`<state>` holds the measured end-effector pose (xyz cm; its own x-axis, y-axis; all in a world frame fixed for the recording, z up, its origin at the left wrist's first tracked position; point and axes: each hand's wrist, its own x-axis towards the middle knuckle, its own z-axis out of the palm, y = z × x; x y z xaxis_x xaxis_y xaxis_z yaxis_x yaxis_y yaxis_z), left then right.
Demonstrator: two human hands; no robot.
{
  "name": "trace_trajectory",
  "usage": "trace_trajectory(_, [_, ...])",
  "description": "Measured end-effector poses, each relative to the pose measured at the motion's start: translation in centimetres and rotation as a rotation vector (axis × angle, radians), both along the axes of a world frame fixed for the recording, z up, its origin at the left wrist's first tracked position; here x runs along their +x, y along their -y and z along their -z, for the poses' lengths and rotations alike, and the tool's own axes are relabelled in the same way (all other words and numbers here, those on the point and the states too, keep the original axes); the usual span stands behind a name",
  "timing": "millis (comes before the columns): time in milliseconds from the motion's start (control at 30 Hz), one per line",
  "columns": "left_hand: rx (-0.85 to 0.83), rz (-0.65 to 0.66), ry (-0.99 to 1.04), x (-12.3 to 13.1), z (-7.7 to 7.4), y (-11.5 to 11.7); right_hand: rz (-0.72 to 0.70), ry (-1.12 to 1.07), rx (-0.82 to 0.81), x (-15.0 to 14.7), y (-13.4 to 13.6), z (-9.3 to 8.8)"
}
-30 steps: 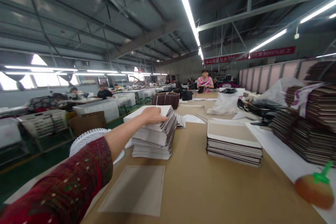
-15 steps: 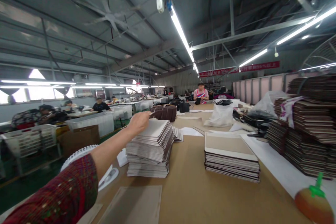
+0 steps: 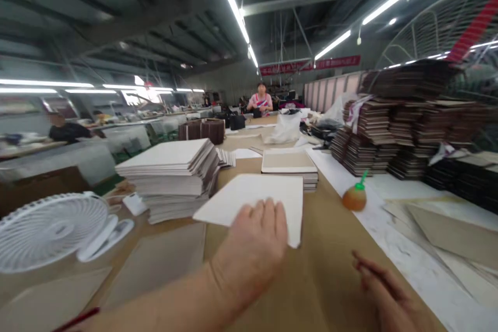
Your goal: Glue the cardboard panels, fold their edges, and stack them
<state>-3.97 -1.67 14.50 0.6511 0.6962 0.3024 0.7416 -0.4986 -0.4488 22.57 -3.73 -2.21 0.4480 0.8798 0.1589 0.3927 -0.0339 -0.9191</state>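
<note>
To your left, a tall stack of boards (image 3: 167, 179) is leaning unevenly, with a white fan (image 3: 54, 233) standing nearer you. A flat sheet (image 3: 163, 251) is lying on the brown table (image 3: 327, 233) in front of that stack. Straight ahead, a lower stack (image 3: 290, 163) is sitting just beyond the white board (image 3: 268, 189), which is partly covering it from your view. On your right, a bottle (image 3: 354, 199) with a green nozzle is standing near loose sheets (image 3: 462, 233), with dark bundles (image 3: 404, 129) rising behind.

Your left hand (image 3: 257, 241) is gripping the white board above the table, between both stacks and you. Your right hand (image 3: 383, 290) is hovering lower right, fingers close together; whether it is holding anything, you cannot tell.

Compared with half a second ago, your left hand is no longer reaching over the tall stack, and your right hand is now showing.
</note>
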Motion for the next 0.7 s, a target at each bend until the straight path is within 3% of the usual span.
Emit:
trace_trajectory(100, [-0.485,0.066,0.075,5.3,7.9,3.4,0.189,-0.120,0.065,0.4,1.3,-1.9])
trace_trajectory(133, [-0.565,0.090,0.091,6.2,9.7,4.1,0.209,-0.115,0.071,0.5,1.8,-2.4])
trace_trajectory(200, [-0.724,0.163,0.194,6.4,11.8,4.7,0.170,-0.049,0.061,0.8,2.8,-3.0])
trace_trajectory(300, [-0.804,0.158,0.343,3.1,12.7,4.3,-0.024,0.136,0.101,1.3,3.9,-2.6])
trace_trajectory(467, [-0.554,-0.200,0.348,-3.4,14.2,3.5,-0.335,0.569,0.093,-0.5,3.3,-1.2])
trace_trajectory(567, [-0.512,-0.201,0.344,-4.5,16.2,4.2,-0.438,0.828,0.064,-2.8,2.3,-0.6])
trace_trajectory(700, [-0.469,-0.142,0.375,-4.3,17.8,5.4,-0.406,1.022,0.103,-4.1,1.6,0.5])
